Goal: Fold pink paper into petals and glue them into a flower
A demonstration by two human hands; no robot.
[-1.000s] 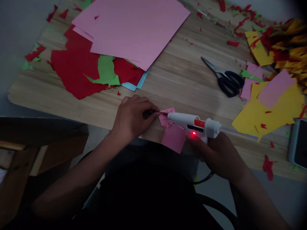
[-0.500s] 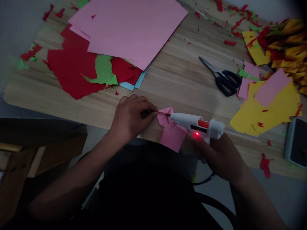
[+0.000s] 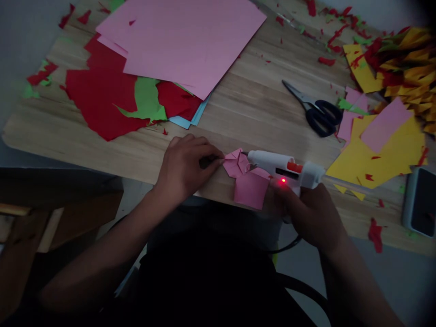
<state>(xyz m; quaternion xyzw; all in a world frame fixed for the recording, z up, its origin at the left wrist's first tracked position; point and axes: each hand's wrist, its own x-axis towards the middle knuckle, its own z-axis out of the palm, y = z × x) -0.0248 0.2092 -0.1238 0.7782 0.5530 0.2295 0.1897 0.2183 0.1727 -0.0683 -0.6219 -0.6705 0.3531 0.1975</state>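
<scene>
My left hand (image 3: 186,165) pinches the left corner of a small folded pink paper piece (image 3: 235,164) near the table's front edge. In my right hand (image 3: 311,211) is a white glue gun (image 3: 274,162) with an orange part on top and a lit red light. Its dark nozzle points left, at the upper right edge of the folded paper; whether it touches cannot be made out. Below the gun's wire stand, a pink paper square (image 3: 251,190) lies at the table edge, partly overlapping the folded piece.
Scissors (image 3: 315,109) lie to the right, beside yellow paper (image 3: 361,156) and a phone (image 3: 420,202). Large pink sheets (image 3: 184,41) rest on red paper (image 3: 102,100) at the upper left. Yellow folded pieces (image 3: 413,68) are heaped at the right, with red and green scraps scattered around.
The glue gun has shifted slightly right and up, its nozzle moving off the middle of the folded paper. The pink square has swung a little right. My left hand stays put.
</scene>
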